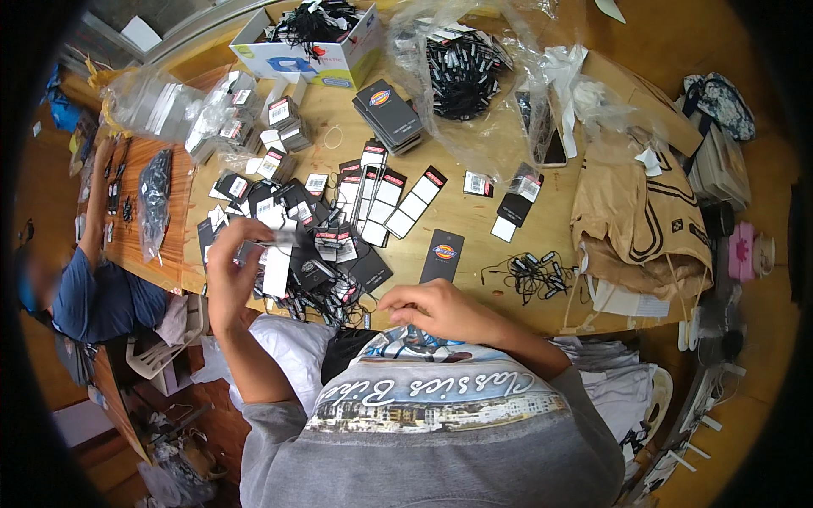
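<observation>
Left hand pinches a black-and-white card hang tag over the strung tag heap; right hand curled at the table edge, grip unclear. Looks midway: loose black string loops and unstrung tags remain

Black-and-white hang tags pinched in my left hand, held raised over the tag heap at the table's near edge, white faces outward, my right hand curled at the edge, fingertips together
</observation>
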`<state>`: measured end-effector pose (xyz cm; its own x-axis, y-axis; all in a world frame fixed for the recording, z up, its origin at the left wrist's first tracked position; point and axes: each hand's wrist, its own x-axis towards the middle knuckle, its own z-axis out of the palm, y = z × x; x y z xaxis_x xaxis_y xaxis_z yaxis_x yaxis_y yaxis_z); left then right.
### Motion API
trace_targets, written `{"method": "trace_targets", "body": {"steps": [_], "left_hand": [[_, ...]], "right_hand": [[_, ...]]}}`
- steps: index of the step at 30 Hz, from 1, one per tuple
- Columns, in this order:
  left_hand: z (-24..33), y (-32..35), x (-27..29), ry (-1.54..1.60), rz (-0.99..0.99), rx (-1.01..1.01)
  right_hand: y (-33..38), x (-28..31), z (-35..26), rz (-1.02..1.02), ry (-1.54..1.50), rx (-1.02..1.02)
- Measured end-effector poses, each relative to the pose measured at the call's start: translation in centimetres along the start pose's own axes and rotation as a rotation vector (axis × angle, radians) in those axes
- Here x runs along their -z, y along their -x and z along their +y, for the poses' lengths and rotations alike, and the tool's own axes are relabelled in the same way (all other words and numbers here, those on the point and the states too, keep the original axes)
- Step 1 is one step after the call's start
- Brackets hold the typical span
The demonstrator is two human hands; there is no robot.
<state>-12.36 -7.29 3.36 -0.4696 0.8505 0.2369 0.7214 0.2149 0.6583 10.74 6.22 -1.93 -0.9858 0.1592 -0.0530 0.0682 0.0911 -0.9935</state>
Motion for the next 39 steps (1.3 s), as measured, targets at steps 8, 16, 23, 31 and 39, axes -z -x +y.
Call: {"method": "trace_targets", "body": {"steps": [8, 16, 23, 31, 39], "left_hand": [[-2.2, -1.5, -4.6, -0.323, 0.092, -0.081], [0.8, -6.3, -20.3, -0.129, 0.05, -0.143], [-0.6, -8.5, -21.3, -0.044, -0.119, 0.029], [0.1, -7.2, -18.9, 0.071, -0.018, 0.058], [2.5, -3.0, -18.7, 0.851, -0.328, 0.382]], "right_hand": [[0.9, 4.5, 5.8, 0.546, 0.858, -0.214], [0.6, 3.7, 6.6, 0.439, 0.973, -0.426], [1.0, 4.2, 8.8, 0.551, -0.155, -0.282], [0.4, 5.0, 7.6, 0.768, -0.249, -0.092], [-1.3, 6.0, 7.3, 0.786, -0.026, -0.111]]}}
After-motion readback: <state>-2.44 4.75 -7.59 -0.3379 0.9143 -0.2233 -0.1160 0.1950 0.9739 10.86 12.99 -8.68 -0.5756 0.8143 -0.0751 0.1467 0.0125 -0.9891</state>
